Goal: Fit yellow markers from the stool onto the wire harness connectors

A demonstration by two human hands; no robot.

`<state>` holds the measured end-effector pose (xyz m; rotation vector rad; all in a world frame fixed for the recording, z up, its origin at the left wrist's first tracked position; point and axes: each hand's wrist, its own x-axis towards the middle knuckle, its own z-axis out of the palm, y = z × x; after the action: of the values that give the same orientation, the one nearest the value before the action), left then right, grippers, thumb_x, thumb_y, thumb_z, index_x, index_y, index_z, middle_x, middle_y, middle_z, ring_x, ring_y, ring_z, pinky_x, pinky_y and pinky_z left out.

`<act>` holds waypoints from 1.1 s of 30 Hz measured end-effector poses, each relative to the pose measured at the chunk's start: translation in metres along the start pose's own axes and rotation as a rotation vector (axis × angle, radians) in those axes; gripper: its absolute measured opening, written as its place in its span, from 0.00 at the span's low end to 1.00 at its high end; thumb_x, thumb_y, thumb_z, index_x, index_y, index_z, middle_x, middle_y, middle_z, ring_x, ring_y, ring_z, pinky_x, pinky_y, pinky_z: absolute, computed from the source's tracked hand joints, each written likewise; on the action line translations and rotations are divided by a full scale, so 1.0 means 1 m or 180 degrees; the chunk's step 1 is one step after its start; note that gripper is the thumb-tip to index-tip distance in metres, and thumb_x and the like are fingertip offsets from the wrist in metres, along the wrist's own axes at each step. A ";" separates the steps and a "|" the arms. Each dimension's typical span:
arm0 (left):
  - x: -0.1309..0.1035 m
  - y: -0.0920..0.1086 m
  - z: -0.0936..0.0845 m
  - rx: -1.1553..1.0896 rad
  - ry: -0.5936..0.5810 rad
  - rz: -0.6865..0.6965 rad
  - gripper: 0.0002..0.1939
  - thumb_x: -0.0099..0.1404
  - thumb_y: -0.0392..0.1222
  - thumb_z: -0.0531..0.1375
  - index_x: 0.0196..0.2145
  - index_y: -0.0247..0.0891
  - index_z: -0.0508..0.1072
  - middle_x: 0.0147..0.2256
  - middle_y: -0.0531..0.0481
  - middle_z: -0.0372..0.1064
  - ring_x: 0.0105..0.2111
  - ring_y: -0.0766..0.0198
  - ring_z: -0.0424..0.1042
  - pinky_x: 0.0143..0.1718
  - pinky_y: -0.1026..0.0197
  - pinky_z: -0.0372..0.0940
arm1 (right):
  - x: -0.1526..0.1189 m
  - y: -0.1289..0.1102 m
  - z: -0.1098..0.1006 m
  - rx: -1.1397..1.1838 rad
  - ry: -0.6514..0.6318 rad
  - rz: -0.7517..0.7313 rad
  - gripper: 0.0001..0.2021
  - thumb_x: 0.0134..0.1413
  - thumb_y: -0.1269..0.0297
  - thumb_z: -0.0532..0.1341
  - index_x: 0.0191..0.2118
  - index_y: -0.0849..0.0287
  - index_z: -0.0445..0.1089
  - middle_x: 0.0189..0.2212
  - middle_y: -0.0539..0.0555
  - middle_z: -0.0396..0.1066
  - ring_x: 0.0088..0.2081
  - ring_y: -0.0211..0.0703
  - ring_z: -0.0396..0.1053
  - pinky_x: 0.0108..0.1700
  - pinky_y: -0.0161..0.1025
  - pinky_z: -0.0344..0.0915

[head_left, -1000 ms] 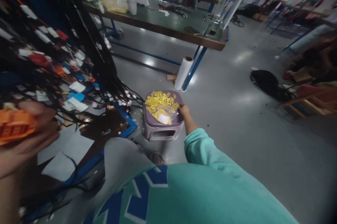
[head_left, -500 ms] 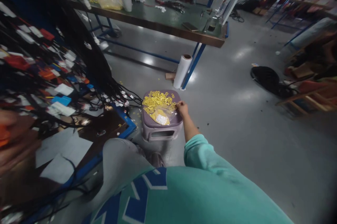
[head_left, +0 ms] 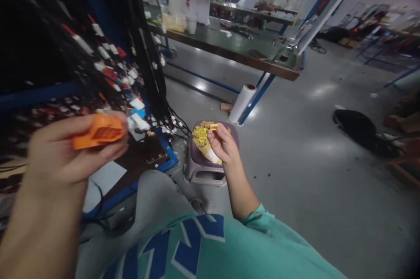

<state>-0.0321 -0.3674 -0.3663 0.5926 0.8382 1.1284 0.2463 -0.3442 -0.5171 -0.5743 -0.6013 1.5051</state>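
Note:
My left hand point(head_left: 75, 143) is closed around an orange connector housing point(head_left: 105, 131), its slotted face turned toward me. Between thumb and finger of my right hand point(head_left: 223, 144) is a small yellow plastic clip point(head_left: 214, 127). That hand is raised over a purple-grey stool point(head_left: 207, 175). More yellow clips point(head_left: 199, 135) lie loose on the stool's top, partly hidden by my hand. Beside them lies a clear bag point(head_left: 210, 153) with a white label and more yellow pieces.
Black cable bundles with many white, red and blue connectors point(head_left: 138, 104) hang at the left. A green-topped workbench point(head_left: 216, 40) stands ahead, a roll of white film point(head_left: 242, 105) by its leg. A black coil point(head_left: 354, 128) lies on the floor at right.
My right hand has lifted off the stool, now holding up a yellow clip. My left hand with the orange housing has come further into view from the left edge. The view has shifted.

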 end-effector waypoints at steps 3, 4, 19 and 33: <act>-0.003 -0.010 0.034 0.0316 -0.0022 0.0283 0.14 0.53 0.28 0.48 0.24 0.23 0.74 0.19 0.40 0.69 0.14 0.64 0.64 0.13 0.63 0.61 | -0.005 0.000 0.032 0.0031 -0.0340 0.0122 0.11 0.43 0.63 0.68 0.30 0.57 0.64 0.33 0.49 0.73 0.30 0.31 0.72 0.36 0.27 0.72; -0.002 -0.013 0.040 0.0284 0.0026 0.0323 0.14 0.53 0.28 0.49 0.23 0.24 0.74 0.20 0.41 0.70 0.14 0.64 0.64 0.12 0.64 0.60 | -0.006 0.000 0.041 0.0006 -0.0389 0.0098 0.12 0.42 0.62 0.68 0.29 0.57 0.64 0.33 0.49 0.73 0.31 0.30 0.71 0.36 0.27 0.71; -0.004 -0.021 0.031 -0.0214 -0.0866 -0.0097 0.10 0.54 0.33 0.56 0.34 0.27 0.72 0.25 0.43 0.71 0.20 0.65 0.70 0.18 0.67 0.65 | -0.047 0.007 0.155 -0.2326 -0.0460 -0.3362 0.07 0.51 0.68 0.62 0.37 0.50 0.68 0.36 0.48 0.70 0.41 0.40 0.69 0.45 0.46 0.67; -0.005 -0.026 0.033 -0.0487 -0.0647 0.0024 0.09 0.54 0.32 0.56 0.34 0.28 0.72 0.27 0.46 0.71 0.22 0.68 0.70 0.21 0.69 0.63 | -0.052 0.012 0.168 -0.3448 -0.0151 -0.4113 0.09 0.52 0.72 0.60 0.37 0.51 0.66 0.33 0.49 0.67 0.36 0.39 0.67 0.39 0.41 0.63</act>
<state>0.0086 -0.3809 -0.3663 0.5725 0.5703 1.1077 0.1243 -0.4003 -0.4031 -0.7071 -1.4617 -0.1214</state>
